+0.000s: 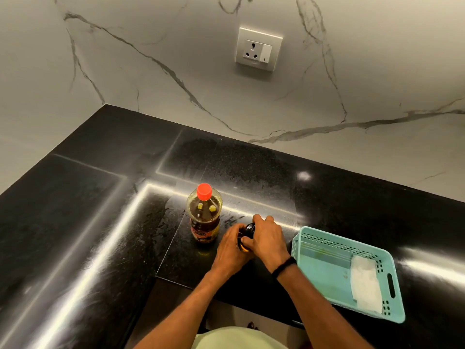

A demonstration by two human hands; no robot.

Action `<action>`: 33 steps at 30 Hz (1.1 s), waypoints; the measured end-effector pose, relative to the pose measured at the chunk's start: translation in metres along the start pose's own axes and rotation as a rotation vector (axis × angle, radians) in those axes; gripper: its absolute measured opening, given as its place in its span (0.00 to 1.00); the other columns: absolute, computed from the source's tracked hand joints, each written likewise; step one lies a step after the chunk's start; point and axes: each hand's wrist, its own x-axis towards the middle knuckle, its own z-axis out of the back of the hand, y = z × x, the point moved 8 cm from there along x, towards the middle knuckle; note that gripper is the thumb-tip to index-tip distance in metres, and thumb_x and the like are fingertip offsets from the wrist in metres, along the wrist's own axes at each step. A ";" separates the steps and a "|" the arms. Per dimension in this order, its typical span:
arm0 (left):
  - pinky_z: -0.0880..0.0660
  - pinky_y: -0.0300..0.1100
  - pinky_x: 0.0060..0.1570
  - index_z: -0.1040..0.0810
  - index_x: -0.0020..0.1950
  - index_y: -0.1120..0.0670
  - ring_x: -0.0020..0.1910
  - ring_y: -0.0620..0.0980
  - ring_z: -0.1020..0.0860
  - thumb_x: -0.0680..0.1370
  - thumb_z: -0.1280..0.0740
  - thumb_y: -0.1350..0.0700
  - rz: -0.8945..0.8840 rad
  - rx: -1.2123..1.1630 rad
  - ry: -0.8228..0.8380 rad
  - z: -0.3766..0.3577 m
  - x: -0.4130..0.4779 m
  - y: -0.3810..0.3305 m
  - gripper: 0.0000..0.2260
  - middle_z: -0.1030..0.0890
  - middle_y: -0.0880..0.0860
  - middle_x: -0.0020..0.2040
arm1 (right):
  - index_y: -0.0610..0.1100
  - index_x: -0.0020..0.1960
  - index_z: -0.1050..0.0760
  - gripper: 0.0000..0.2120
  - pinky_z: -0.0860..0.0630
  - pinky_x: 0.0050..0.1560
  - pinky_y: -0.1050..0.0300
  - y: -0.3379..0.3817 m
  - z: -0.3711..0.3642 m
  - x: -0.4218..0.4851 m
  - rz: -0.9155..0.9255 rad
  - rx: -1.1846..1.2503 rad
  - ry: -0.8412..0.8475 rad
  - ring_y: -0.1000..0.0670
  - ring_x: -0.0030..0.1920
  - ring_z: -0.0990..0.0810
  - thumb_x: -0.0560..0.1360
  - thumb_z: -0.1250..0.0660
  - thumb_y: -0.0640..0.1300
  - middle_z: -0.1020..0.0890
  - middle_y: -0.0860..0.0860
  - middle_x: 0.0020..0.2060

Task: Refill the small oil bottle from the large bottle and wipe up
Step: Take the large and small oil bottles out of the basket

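White cloth (366, 283) lies in teal basket (324, 267), near right on black counter (100, 197). Just left of it, left hand (230, 248) and right hand (268, 238) both grip small oil bottle (247, 233), fingers curled round it. Large bottle (204, 215), red-capped, stands upright just beyond.

Reaches in with both bare forearms from the near side, converging on the small oil bottle (247, 231). Grips that bottle from its left with the left hand (232, 245), back of the hand up, fingers curled round the body. Closes the right hand (268, 236) over the bottle's top from its right, knuckles up, fingers (260, 219) bent down past its far side. Holds both hands pressed close together just in front of the bottle, wrists low and nearly straight. Wears a black band (284, 267) round the right wrist.
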 end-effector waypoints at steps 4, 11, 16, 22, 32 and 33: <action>0.27 0.29 0.47 0.33 0.58 0.36 0.52 0.35 0.25 0.66 0.26 0.44 -0.019 -0.046 -0.005 0.001 -0.001 0.000 0.25 0.24 0.37 0.52 | 0.49 0.62 0.28 0.21 0.26 0.49 0.53 0.006 -0.003 0.004 0.122 -0.011 0.029 0.40 0.57 0.28 0.71 0.28 0.43 0.29 0.46 0.57; 0.30 0.28 0.48 0.31 0.62 0.42 0.52 0.37 0.25 0.66 0.25 0.44 -0.036 -0.039 -0.006 0.000 0.000 0.002 0.27 0.24 0.41 0.55 | 0.49 0.68 0.33 0.29 0.23 0.58 0.47 -0.005 -0.006 0.004 0.046 0.012 0.068 0.38 0.61 0.27 0.70 0.27 0.47 0.31 0.43 0.61; 0.24 0.32 0.50 0.32 0.59 0.37 0.52 0.34 0.24 0.65 0.24 0.42 -0.018 -0.064 -0.017 0.000 0.001 0.003 0.26 0.23 0.39 0.53 | 0.53 0.68 0.33 0.30 0.24 0.59 0.50 0.001 -0.009 0.004 0.126 0.070 0.148 0.41 0.63 0.31 0.69 0.26 0.42 0.33 0.47 0.63; 0.23 0.36 0.47 0.31 0.56 0.38 0.50 0.36 0.23 0.65 0.24 0.45 -0.021 -0.084 -0.019 0.000 0.002 0.003 0.24 0.22 0.41 0.52 | 0.49 0.64 0.29 0.24 0.22 0.55 0.51 0.003 -0.001 0.003 0.110 0.052 0.056 0.42 0.59 0.26 0.70 0.27 0.43 0.29 0.46 0.59; 0.25 0.31 0.51 0.30 0.59 0.38 0.53 0.31 0.24 0.64 0.22 0.46 -0.010 -0.110 0.003 0.000 0.002 0.004 0.27 0.22 0.39 0.53 | 0.52 0.65 0.27 0.26 0.27 0.57 0.56 0.009 -0.002 0.001 0.253 0.039 0.095 0.44 0.61 0.32 0.70 0.28 0.36 0.30 0.51 0.61; 0.26 0.28 0.50 0.31 0.59 0.37 0.53 0.29 0.25 0.65 0.23 0.46 -0.010 -0.106 0.001 0.001 0.001 0.003 0.27 0.23 0.38 0.53 | 0.53 0.67 0.29 0.28 0.26 0.59 0.55 0.008 -0.004 0.000 0.232 0.044 0.099 0.43 0.63 0.32 0.70 0.28 0.37 0.32 0.50 0.63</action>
